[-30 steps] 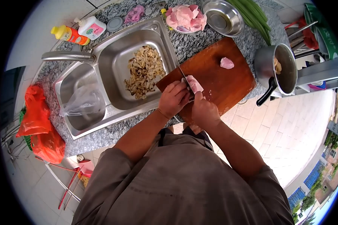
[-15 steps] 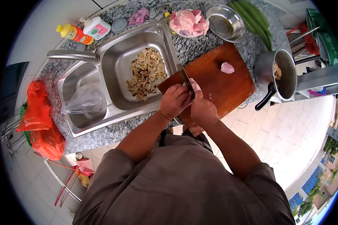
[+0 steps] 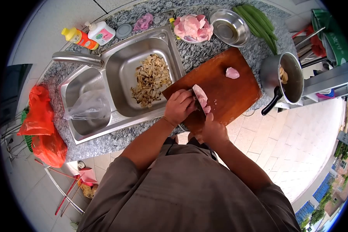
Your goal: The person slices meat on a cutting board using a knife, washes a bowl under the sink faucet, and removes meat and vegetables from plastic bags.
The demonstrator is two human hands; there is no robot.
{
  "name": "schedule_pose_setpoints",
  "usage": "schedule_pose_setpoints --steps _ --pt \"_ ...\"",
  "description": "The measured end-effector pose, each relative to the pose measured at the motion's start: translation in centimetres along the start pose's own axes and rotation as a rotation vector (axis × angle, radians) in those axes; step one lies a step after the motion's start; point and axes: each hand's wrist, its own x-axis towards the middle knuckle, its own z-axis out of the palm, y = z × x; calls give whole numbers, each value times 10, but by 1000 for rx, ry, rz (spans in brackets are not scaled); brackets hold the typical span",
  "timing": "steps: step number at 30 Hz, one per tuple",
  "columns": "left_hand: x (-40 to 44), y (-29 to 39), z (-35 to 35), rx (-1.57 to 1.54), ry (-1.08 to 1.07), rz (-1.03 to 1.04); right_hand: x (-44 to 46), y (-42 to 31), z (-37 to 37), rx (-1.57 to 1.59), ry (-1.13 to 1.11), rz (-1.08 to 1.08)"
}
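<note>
My right hand (image 3: 215, 130) is closed around the handle of a kitchen knife, which the fingers mostly hide. Its dark blade (image 3: 200, 107) shows as a narrow strip beside my left hand (image 3: 179, 106). That hand's fingers are curled down at the left of the blade, over the wooden cutting board (image 3: 224, 96); whatever lies under them is hidden. Just right of the blade is a piece of raw pink meat (image 3: 200, 95) with a smaller bit below it. Farther right on the board sits another meat piece (image 3: 232, 72).
Left of the board, a steel sink (image 3: 116, 83) holds chopped brownish pieces (image 3: 150, 79). Behind stand a heaped plate of raw meat (image 3: 193, 28), a metal bowl (image 3: 230, 29) and long green vegetables (image 3: 259, 25). A pot (image 3: 270, 73) is at the right, its black handle jutting toward me.
The knife and my right hand have shifted slightly toward me and right. More of the meat now shows beside the blade. My left hand has barely moved.
</note>
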Motion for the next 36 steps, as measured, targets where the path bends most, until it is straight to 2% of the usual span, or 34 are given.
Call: schedule_pose_setpoints --steps 7,10,11,14,17,20,21,24,25,29,32,33,36 --pt "-4 3 -1 -9 -17 -5 57 -20 -9 57 214 -147" --pt "-1 1 -11 -28 -89 -2 30 -5 12 -67 231 -96" --pt "-1 1 -15 -41 -123 -3 14 2 12 -27 123 -29" --pt "7 3 -35 -176 -259 -28 -10 27 18 58 154 -12" --pt "10 8 -53 -195 -281 -61 -14 37 28 202 306 69" --pt "7 10 -60 -164 -67 -111 -13 48 32 275 341 73" --pt "6 11 -61 -109 -42 -141 -17 48 32 229 398 2" --pt "0 25 -54 -46 -167 -444 -23 47 36 202 452 -58" --pt "7 40 -56 6 -255 -479 -22 48 40 174 451 -56" --pt "1 37 -22 123 -210 -189 -15 53 50 112 467 -71" --pt "13 18 -28 -84 -450 100 -13 56 45 105 442 -80" --pt "20 16 -31 -98 -432 210 -13 56 43 105 428 -78" --pt "21 28 -46 -154 -279 56 -15 53 38 101 483 -100"
